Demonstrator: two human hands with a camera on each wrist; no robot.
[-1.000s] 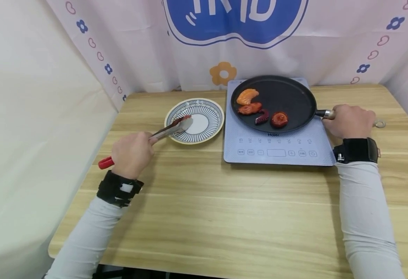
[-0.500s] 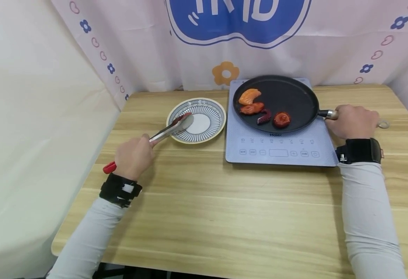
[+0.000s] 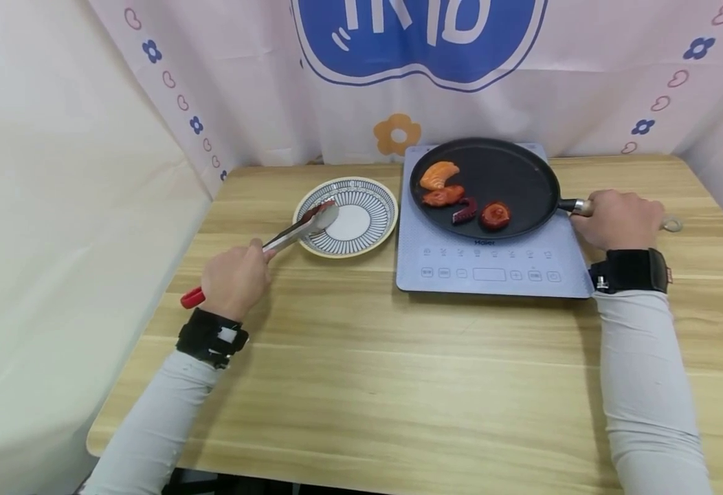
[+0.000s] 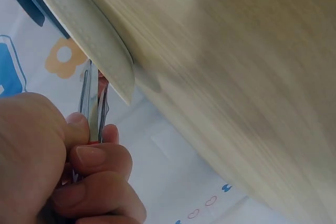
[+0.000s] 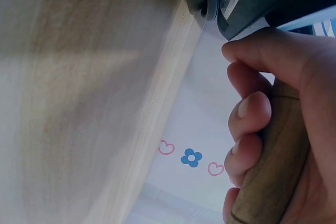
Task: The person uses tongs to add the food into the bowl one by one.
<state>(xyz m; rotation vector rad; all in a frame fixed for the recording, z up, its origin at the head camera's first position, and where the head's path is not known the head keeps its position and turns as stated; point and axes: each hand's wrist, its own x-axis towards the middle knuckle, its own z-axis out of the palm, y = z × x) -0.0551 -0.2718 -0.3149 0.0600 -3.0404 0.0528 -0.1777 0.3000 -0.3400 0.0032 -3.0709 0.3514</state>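
Note:
My left hand (image 3: 236,280) grips metal tongs (image 3: 290,238) with a red handle end. Their tips reach over the patterned plate (image 3: 389,227), with a reddish-brown piece (image 3: 319,209) between them; its kind is unclear. In the left wrist view, thumb and fingers curl round the tongs beside the plate's rim. On the right, my right hand (image 3: 624,218) holds the wooden handle (image 5: 273,166) of a black frying pan (image 3: 510,179). Along the pan's left and front lie an orange salmon-like piece (image 3: 439,174), a reddish piece (image 3: 443,196), a dark red tentacle (image 3: 464,210) and a round red piece (image 3: 495,216).
Under the pan is a pale induction cooktop (image 3: 414,251), its control panel facing me. It stands right of the plate on a wooden table (image 3: 361,385). A printed curtain (image 3: 262,103) hangs behind the table's back edge, and white cloth (image 3: 58,206) covers the left side.
The head view shifts slightly. Both hands keep their grips, the tongs stay over the plate, and the pan with its food stays on the cooktop.

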